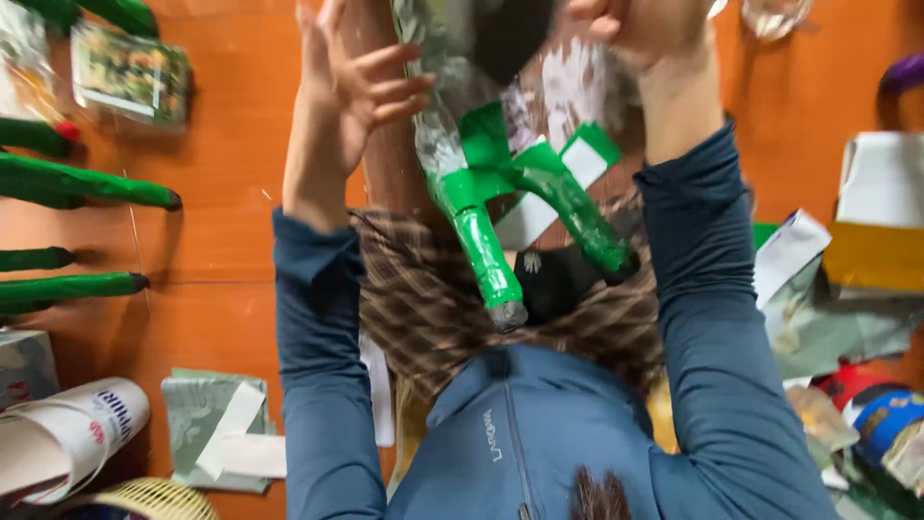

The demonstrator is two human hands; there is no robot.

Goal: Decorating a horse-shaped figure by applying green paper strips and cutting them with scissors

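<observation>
A head camera looks straight down at an orange-brown wooden floor (231, 193), with the person's blue jacket (539, 443) filling the lower middle of the frame and a brown checked cloth (423, 308) across the lap.

Both arms reach toward the top of the frame. Between them, at upper centre, is a bundle wrapped in clear crinkled plastic (481, 87), with two stems bound in green tape (486, 250) that splay toward the bottom of the frame like an upside-down V. The bundle's long axis runs from the top of the frame down toward the person (the top end is cut off by the frame edge).

The left hand (351, 82) is just left of the bundle, fingers spread wide and pointing right, fingertips touching or nearly touching the plastic; it grips nothing that can be seen. The right hand (640, 29) is at the top right of the bundle, fingers curled, apparently holding the wrapping, though the frame edge hides the grasp. It looks the closer of the two.

At the left edge lie several more green-taped stems (87, 183). Lower left holds a paper roll (67, 433) and paper scraps (221, 433); assorted packets and paper (847, 289) crowd the right.
</observation>
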